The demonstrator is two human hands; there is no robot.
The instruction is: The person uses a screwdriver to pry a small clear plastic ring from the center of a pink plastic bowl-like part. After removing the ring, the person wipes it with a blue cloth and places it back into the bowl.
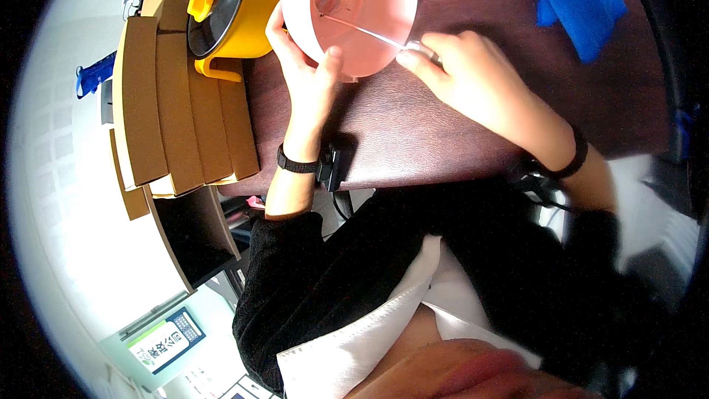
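A round pink plastic bowl-like container [377,7], tipped with its inside toward the camera, has a small clear round part at its centre. My left hand [306,77] grips its left and lower side. My right hand [473,85] holds a tool with a thin metal shaft [362,30], possibly a screwdriver, its handle mostly covered by my fingers. The shaft reaches into the container, with its tip just below the clear centre part. A dark band is on each of my wrists.
A yellow pot [247,41] with a glass lid stands at the upper left by stacked brown cardboard boxes [177,118]. A blue cloth [583,11] lies on the dark wooden desk [391,148] at right. A black object [332,166] with a cable sits at the desk's front edge.
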